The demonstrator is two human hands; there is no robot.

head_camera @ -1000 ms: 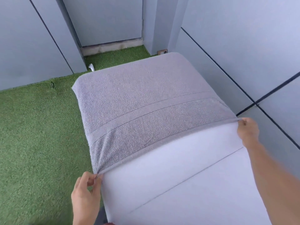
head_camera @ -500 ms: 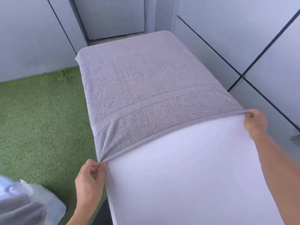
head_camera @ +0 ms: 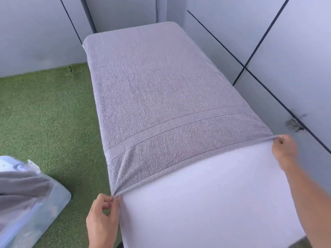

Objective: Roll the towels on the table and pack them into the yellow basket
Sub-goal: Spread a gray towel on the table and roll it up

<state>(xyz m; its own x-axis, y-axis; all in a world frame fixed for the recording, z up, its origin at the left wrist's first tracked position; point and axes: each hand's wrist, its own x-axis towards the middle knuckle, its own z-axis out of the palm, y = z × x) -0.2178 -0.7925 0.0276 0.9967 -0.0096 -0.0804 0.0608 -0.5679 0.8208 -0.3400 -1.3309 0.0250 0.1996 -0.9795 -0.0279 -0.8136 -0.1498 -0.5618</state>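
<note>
We count one grey towel [head_camera: 161,90] spread over one white table [head_camera: 206,203]. We see two hands at its near edge: one left hand [head_camera: 102,217] and one right hand [head_camera: 284,149], each pinching one corner. On the green turf [head_camera: 44,119] at lower left we count one clear plastic bin [head_camera: 46,210], with one more grey cloth [head_camera: 19,188] draped over it.
</note>
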